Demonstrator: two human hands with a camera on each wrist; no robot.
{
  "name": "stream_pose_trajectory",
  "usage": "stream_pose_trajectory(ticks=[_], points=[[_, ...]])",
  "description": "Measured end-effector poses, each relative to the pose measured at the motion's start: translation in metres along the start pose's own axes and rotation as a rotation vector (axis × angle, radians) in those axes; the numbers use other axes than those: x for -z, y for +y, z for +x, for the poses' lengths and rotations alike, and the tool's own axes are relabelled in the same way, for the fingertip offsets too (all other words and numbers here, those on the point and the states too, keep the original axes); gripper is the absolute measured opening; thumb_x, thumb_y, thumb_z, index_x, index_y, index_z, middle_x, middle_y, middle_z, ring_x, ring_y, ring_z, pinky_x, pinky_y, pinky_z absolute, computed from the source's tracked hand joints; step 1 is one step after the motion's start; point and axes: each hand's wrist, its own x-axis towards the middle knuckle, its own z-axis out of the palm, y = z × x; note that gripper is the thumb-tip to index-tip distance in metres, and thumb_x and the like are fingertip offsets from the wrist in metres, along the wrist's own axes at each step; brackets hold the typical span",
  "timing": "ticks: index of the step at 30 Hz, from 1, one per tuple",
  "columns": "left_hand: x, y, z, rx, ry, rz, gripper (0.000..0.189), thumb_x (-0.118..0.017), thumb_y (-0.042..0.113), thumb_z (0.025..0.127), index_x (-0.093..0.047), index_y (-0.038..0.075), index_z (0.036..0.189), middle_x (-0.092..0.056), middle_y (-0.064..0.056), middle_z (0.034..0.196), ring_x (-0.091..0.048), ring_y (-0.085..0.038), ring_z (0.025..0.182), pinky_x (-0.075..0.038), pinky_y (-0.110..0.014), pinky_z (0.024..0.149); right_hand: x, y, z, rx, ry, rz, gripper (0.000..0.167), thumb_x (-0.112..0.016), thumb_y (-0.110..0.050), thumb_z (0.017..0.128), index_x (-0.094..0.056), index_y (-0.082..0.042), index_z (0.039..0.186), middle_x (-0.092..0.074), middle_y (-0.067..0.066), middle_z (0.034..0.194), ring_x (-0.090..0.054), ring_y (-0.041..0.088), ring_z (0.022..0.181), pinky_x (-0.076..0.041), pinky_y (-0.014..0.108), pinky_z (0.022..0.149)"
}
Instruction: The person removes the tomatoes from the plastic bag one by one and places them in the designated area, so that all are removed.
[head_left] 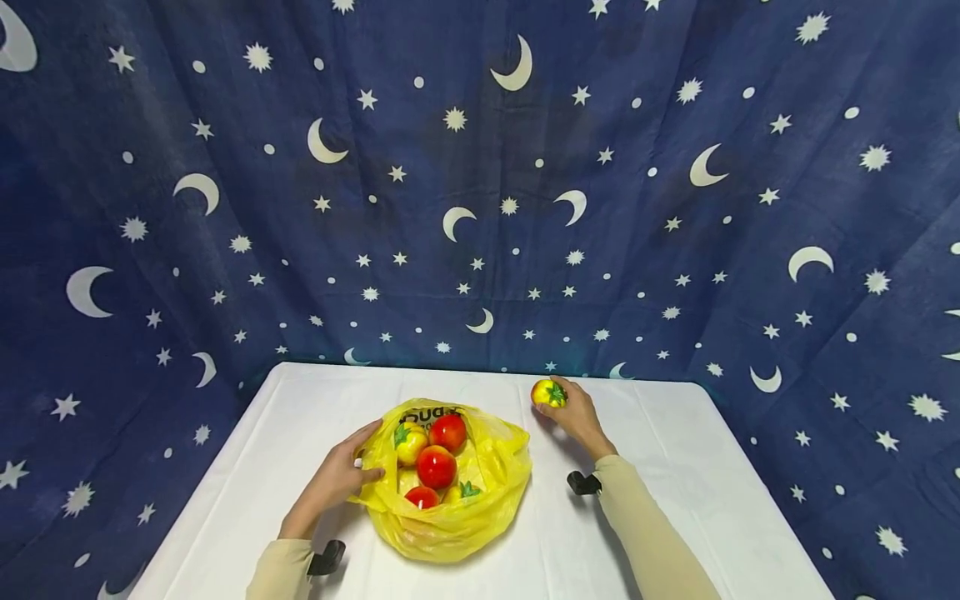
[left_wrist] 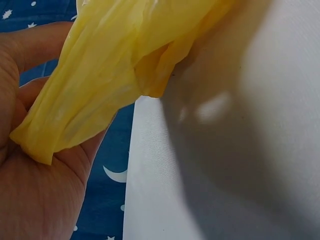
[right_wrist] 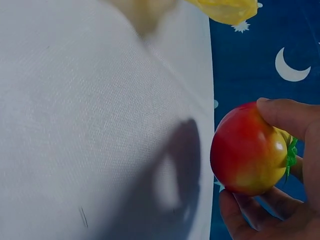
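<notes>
Holding glossy fruit (right_wrist: 245,155), red-and-yellow, green-leaved

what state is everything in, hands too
yellow bag: mouth open, fruit inside
bagged fruit: five visible, some partly hidden
red-and-yellow fruit: held, outside bag
left hand: touching bag's edge, thumb and fingers apart
right hand: gripping red-and-yellow fruit
white cloth: spread out
backdrop: hanging

Yellow plastic bag (head_left: 442,533), black lettering (head_left: 426,416); red-and-yellow fruit (right_wrist: 245,150) (green leaves (right_wrist: 291,157), too!); navy backdrop cloth (head_left: 412,208) with white moons (head_left: 520,73) and stars (head_left: 367,99)!
</notes>
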Motion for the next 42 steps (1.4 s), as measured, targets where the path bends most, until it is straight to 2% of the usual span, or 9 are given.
stream_pose_trajectory(ticks=[6, 13, 20, 32, 42], points=[[0.002, 0.002, 0.000, -0.008, 0.005, 0.004, 0.083, -0.077, 0.006, 0.080, -0.038, 0.018, 0.152, -0.037, -0.013, 0.158, -0.039, -0.042, 0.141, -0.030, -0.063, 0.115, -0.001, -0.001, 0.007, -0.037, -0.001, -0.014, 0.076, -0.077, -0.030, 0.084, -0.042, -0.012, 0.148, -0.047, 0.024, 0.147, -0.049, 0.041, 0.131, -0.042, 0.056, 0.110], [0.002, 0.001, -0.007, -0.006, 0.013, 0.008, 0.083, -0.078, 0.006, 0.079, -0.039, 0.018, 0.152, -0.037, -0.014, 0.158, -0.038, -0.042, 0.142, -0.029, -0.061, 0.117, -0.007, -0.002, 0.009, -0.043, 0.000, -0.010, 0.072, -0.078, -0.027, 0.083, -0.047, -0.008, 0.145, -0.051, 0.025, 0.143, -0.051, 0.041, 0.129, -0.042, 0.056, 0.110], [0.001, 0.002, -0.007, -0.020, 0.016, 0.008, 0.083, -0.078, 0.006, 0.078, -0.039, 0.017, 0.151, -0.037, -0.014, 0.157, -0.040, -0.042, 0.141, -0.030, -0.061, 0.116, -0.014, 0.006, 0.011, -0.057, -0.011, 0.003, 0.071, -0.077, -0.024, 0.082, -0.048, -0.006, 0.144, -0.051, 0.025, 0.142, -0.050, 0.041, 0.129, -0.041, 0.056, 0.111], [0.001, 0.004, -0.007, -0.025, 0.019, 0.014, 0.083, -0.077, 0.005, 0.078, -0.040, 0.015, 0.151, -0.038, -0.015, 0.156, -0.042, -0.043, 0.139, -0.032, -0.061, 0.116, -0.014, 0.008, 0.012, -0.137, -0.074, 0.031, 0.088, -0.075, -0.033, 0.084, -0.029, -0.010, 0.154, -0.041, 0.027, 0.151, -0.042, 0.044, 0.137, -0.034, 0.061, 0.115], [0.000, 0.006, -0.007, 0.001, 0.016, 0.027, 0.084, -0.078, 0.005, 0.079, -0.039, 0.018, 0.152, -0.036, -0.015, 0.158, -0.040, -0.043, 0.140, -0.031, -0.061, 0.116, -0.007, 0.004, 0.003, -0.062, -0.097, 0.002, 0.091, -0.078, -0.031, 0.083, -0.026, -0.012, 0.155, -0.036, 0.027, 0.153, -0.038, 0.046, 0.139, -0.032, 0.062, 0.115]])
